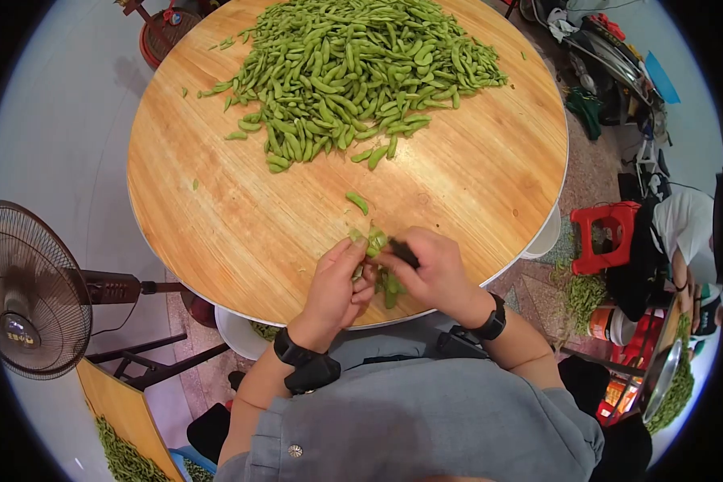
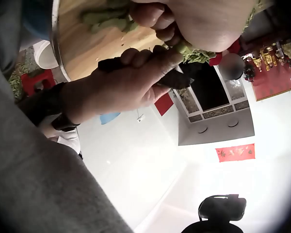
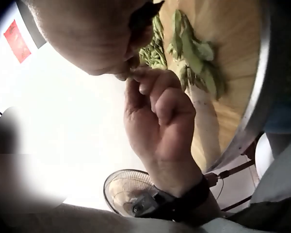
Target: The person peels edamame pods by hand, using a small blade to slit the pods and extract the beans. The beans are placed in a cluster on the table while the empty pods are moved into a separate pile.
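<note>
At the near edge of the round wooden table [image 1: 490,161], the left hand [image 1: 335,283] pinches a green pod [image 1: 357,271] between thumb and fingers. Close against it, the right hand [image 1: 432,269] grips a dark tool [image 1: 403,252], its thumb and fingertips at the pod. In the left wrist view the right hand [image 2: 131,82] is curled round the dark tool [image 2: 177,80]. The right wrist view shows the left hand [image 3: 162,111] with curled fingers, its fingertips meeting the right hand [image 3: 94,36]. Several pods [image 3: 199,58] lie on the table by the hands.
A large heap of green pods [image 1: 353,72] covers the table's far part. One loose pod [image 1: 357,202] lies between heap and hands. A standing fan [image 1: 32,289] is at the left, a red stool [image 1: 604,237] at the right. A white basin [image 1: 239,333] sits below the table's near edge.
</note>
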{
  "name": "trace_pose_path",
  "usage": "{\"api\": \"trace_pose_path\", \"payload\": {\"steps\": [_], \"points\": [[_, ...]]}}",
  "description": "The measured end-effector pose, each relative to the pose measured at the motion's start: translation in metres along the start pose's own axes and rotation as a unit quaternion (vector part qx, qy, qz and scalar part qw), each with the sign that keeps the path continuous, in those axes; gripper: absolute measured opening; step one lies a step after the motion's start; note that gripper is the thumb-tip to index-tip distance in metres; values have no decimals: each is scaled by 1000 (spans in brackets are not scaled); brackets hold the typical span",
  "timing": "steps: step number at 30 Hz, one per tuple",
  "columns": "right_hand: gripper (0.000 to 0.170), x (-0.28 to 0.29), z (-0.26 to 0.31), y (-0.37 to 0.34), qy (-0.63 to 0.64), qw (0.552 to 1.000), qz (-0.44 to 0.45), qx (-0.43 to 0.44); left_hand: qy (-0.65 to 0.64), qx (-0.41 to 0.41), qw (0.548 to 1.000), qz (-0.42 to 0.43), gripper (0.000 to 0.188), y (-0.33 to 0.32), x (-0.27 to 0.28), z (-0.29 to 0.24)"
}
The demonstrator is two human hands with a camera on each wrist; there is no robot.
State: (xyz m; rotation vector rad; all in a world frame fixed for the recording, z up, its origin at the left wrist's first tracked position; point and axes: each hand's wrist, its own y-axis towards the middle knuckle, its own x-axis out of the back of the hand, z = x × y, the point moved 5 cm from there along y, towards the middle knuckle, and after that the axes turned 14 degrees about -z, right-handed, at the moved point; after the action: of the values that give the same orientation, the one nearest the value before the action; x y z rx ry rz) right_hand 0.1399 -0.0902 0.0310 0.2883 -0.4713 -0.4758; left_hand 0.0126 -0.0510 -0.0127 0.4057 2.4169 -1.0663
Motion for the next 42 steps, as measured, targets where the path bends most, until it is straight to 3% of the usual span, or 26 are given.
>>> {"api": "trace_pose_path", "payload": {"steps": [2, 3, 6, 10, 13, 15, 16, 17, 18, 19, 21, 22, 23, 25, 27, 29, 31, 34, 36, 38, 42], "points": [[14, -4, 13, -2, -24, 990, 23, 138, -3, 48, 999, 2, 16, 4, 3, 1], [15, -5, 14, -4, -15, 985, 43, 166, -2, 92, 996, 6, 17, 5, 4, 4], [25, -9, 10, -11, -39, 965, 98, 239, 53, 104, 993, -26, 16, 5, 7, 6], [29, -13, 10, -17, -87, 941, 130, 301, 104, 79, 991, -35, 16, 0, 7, 4], [21, -15, 17, -15, -84, 933, 145, 319, 141, 44, 988, -41, 17, 2, 6, 4], [12, -12, 15, -3, -26, 980, 65, 188, 68, 65, 995, -29, 20, -1, -1, 2], [12, -15, 16, -2, -26, 979, 66, 189, 68, 64, 995, -29, 20, 0, -1, 3], [10, -17, 3, 0, 54, 997, 58, 19, 65, 20, 997, -25, 22, 1, -1, 2], [11, -19, -11, -1, 132, 978, 46, -152, 64, -25, 997, -20, 23, 2, -1, 0], [11, -18, -12, 1, 133, 978, 44, -152, 66, -25, 997, -20, 23, 3, -2, 4], [9, -22, -24, -2, 277, 897, 83, -333, 103, -126, 986, -25, 21, 5, -5, 2], [9, -25, -27, -7, 344, 836, 99, -417, 105, -123, 987, -24, 21, 4, -5, 1], [9, -26, -26, -7, 343, 836, 97, -417, 94, -86, 991, -38, 21, 4, -5, -1], [11, -28, -19, -2, 263, 904, 61, -331, 81, -51, 994, -51, 21, 6, -5, 0], [13, -30, -19, -4, 210, 926, 32, -311, -30, -1, 999, -19, 20, 10, -7, 3], [14, -30, -24, -4, 158, 944, 3, -289, -34, 3, 999, -22, 20, 7, -11, -3], [16, -24, -20, -1, 127, 981, -25, -146, -38, 11, 999, -27, 19, 6, -10, -5], [13, -3, -22, 15, 36, 989, -44, -133, -35, 2, 999, -12, 20, 8, -3, -5], [17, 6, -29, 26, 24, 987, -23, -155, -5, -30, 998, -51, 19, 9, 12, -8], [22, 2, -22, 37, -74, 996, 53, 4, -5, -34, 998, -49, 19, 6, 17, -10], [26, -29, -18, 65, -127, 989, 74, 12, -5, -52, 998, -37, 17, 0, 14, -13]]}}
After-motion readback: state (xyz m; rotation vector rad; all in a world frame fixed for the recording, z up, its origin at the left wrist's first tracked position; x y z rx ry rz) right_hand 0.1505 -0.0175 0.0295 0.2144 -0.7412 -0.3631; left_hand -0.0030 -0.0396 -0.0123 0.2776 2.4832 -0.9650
